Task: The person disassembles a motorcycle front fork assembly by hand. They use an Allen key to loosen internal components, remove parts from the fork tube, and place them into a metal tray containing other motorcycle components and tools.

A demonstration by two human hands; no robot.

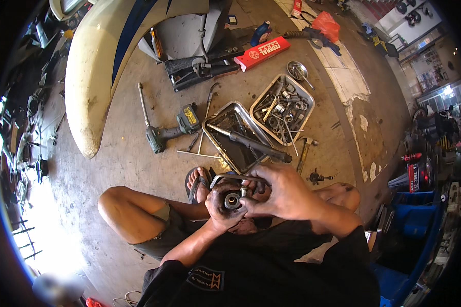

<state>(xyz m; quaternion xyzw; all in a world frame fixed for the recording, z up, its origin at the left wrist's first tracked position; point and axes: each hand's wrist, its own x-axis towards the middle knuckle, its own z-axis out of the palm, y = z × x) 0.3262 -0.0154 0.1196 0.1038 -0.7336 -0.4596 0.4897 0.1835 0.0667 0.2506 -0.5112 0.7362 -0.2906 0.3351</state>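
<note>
Both hands are closed on metal parts over the lap, on the near side of the dark tray (pixel 225 143), which lies on the floor beyond the knees. The left hand (pixel 217 209) grasps a round metal part (pixel 232 200), fingers curled about its sides, its open bore facing up. The right hand (pixel 286 192) grips one end of a bent bar (pixel 235 176), thumb and fingertips close beside the round part; whether the bar touches that part cannot be told.

Largest of all, a cream bodywork panel (pixel 92 77) with a blue stripe rises beyond the dark tray, to its left. A blue container (pixel 412 222) stands well to the right of the dark tray and nearer the body. Just beyond the dark tray's right side sits a socket tray (pixel 265 91), heaped with loose sockets and wrenches. Left of the dark tray, a green-and-black power wrench (pixel 161 134) lies with a long rod on its nose. Lying across the dark tray is a long-handled tool (pixel 258 147). Farther beyond rests a long red box (pixel 263 53). To the dark tray's right lies a hammer (pixel 304 153), and past the socket tray sits a small metal bowl (pixel 288 70).
</note>
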